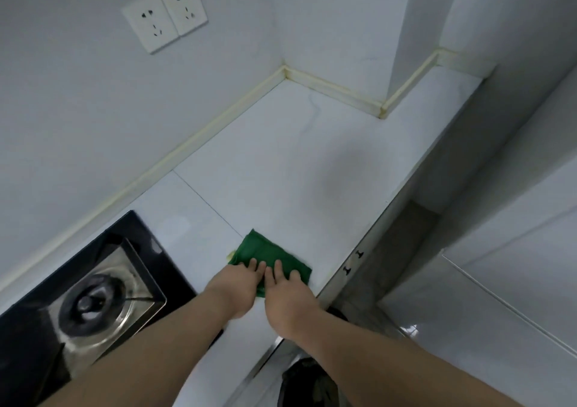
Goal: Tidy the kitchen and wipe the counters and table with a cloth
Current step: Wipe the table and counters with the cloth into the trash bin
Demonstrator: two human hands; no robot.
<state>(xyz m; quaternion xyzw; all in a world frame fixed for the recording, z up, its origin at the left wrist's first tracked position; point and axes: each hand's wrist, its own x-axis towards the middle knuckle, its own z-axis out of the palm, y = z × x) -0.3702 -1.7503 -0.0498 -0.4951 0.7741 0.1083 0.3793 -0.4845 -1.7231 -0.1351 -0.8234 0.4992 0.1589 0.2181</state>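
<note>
Hands side by side, left hand [239, 286] and right hand [290, 299], fingers flat, pressing green cloth [265, 250] onto white countertop [312, 172] near gas hob [93, 294]. Counter-wiping step, by the look; next, even pressure and a forward push toward far corner's yellowed sealing strip [327, 86].

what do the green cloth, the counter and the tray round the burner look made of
Green cloth: soft fabric, matte, maybe microfibre; it lies folded with limp edges. Counter: glossy white stone or tile, faint grey veining and a thin joint line; which is unclear. Burner tray: bare metal, probably stainless steel, shiny with reflections.
</note>
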